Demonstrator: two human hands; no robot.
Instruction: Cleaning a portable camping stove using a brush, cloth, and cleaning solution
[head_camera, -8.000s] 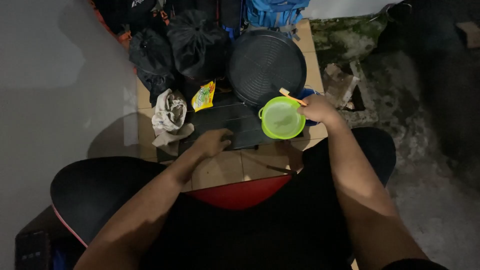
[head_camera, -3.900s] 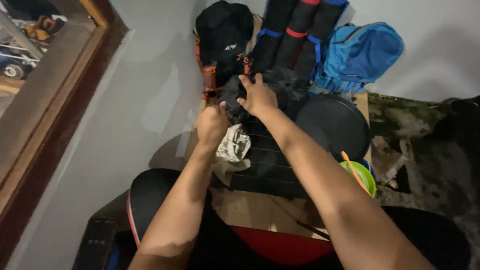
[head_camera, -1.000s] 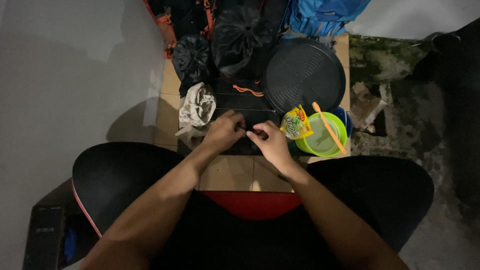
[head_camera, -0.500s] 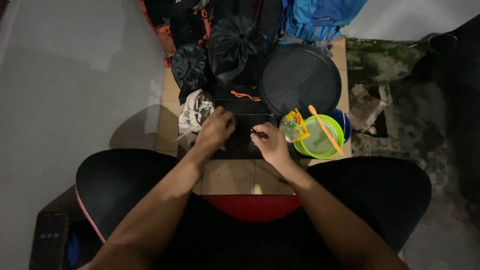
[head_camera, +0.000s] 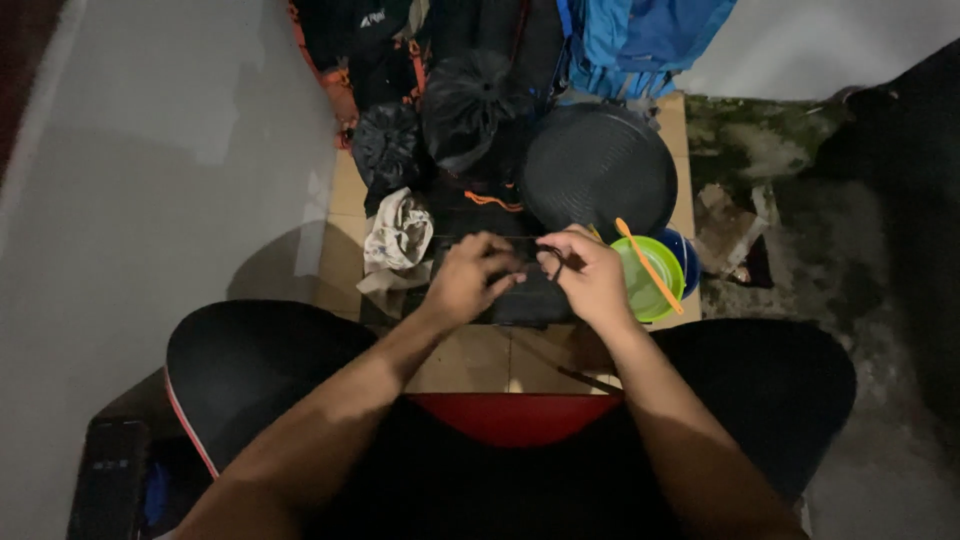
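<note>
Head view: the person sits with knees spread, both forearms reaching forward over a tiled floor (head_camera: 470, 355). The left hand (head_camera: 468, 280) is curled, fingers bent down onto a flat black mat (head_camera: 520, 295) that lies on the tiles just ahead of the knees. The right hand (head_camera: 590, 275) is just beside it, fingers pinched on a thin dark cord (head_camera: 553, 262) at the mat's top edge. The two hands nearly meet over the mat; whether the left hand also grips the cord cannot be told in the dim light.

Just right of the right hand stands a green bowl (head_camera: 645, 280), with an orange stick (head_camera: 648, 265) lying slantwise across its rim. A blue bowl (head_camera: 688, 258) peeks out from behind the green one. Beyond them lies a round black pan (head_camera: 600, 170), close to the mat's far right corner.

Left of the left hand is a crumpled pale cloth (head_camera: 398, 235), touching the mat's left side. Farther off sit two black sacks (head_camera: 465, 105), gathered at the top, with a thin orange strap (head_camera: 492, 201) on the dark stuff below them. A blue backpack (head_camera: 645, 35) leans at the top of the view against a grey wall (head_camera: 150, 150).
</note>
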